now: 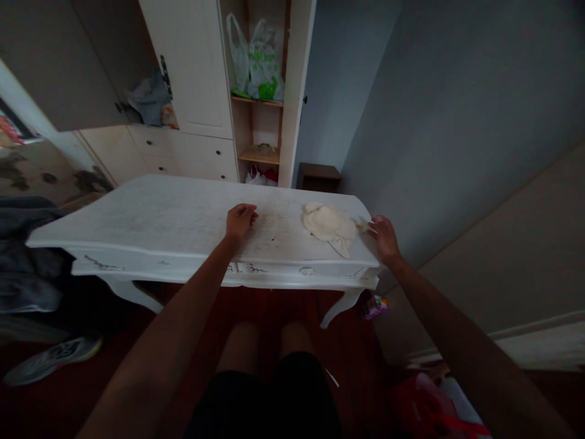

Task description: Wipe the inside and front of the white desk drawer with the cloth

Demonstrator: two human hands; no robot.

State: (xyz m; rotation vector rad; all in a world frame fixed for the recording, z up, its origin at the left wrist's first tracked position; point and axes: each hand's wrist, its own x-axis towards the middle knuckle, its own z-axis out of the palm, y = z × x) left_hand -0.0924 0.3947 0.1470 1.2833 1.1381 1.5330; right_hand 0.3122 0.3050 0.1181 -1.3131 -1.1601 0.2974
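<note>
A person's left hand (240, 222), fingers curled into a narrow, loose fist, is at the middle of the counter (150, 213); whether anything is tucked inside cannot be told. To its right, toward the counter's right end, lies a cream cloth (329, 222), crumpled and spread in an uneven, rounded patch, one pointed corner reaching toward the front edge. Beyond it, the right hand (384, 236) pinches a pale scrap (364, 227) at the fingertips; blur leaves unclear whether it belongs to the cloth.

The white counter, with curved legs and scrolled trim along its front, carries grey smudges, densest around the left hand, and a small dark speck. At far left, grey fabric (27, 256) is heaped above a pale sports shoe (55, 361). Behind the counter, a white wardrobe (196, 61) stands with doors open beside a blue-grey wall (457, 110). On the dark red floor at right are a purple carton (375, 306), near a counter leg, and a red bag (425, 402).

Green lettering marks a white plastic bag (265, 67) on a wardrobe shelf, too blurred to read with certainty; the carton's print is too small to make out.
</note>
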